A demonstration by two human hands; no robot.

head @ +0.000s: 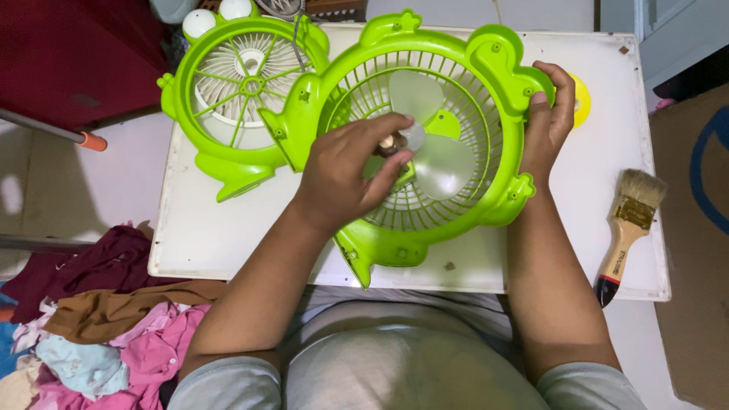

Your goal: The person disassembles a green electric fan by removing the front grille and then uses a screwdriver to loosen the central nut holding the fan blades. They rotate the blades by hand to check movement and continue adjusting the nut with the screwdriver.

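The white bench [228, 243] fills the middle of the frame and carries the work at a height your seated arms reach easily.

The green fan housing [486, 137] lies flat at centre, its rear grille down and open face up, so the translucent blade [444, 163] and hub are exposed from above. A second green grille [228, 99], the front half, sits at upper left, touching the housing's edge, clear of the hub.

Your right hand [548, 125] clamps the housing's rim at upper right, thumb over the top edge and fingers [566, 95] wrapped behind; judged, this stops the body turning while the hub is worked.

Your left hand [345, 171] sits over the centre, fingers narrowed to a pinch on a small brownish part at the hub [391, 143]; what that part is, cannot tell.

A yellow piece [582, 99] shows behind the right hand, mostly hidden.

A paintbrush [630, 228] lies at the bench's right edge, well apart. Heaped clothes [99, 326] are on the floor at lower left.
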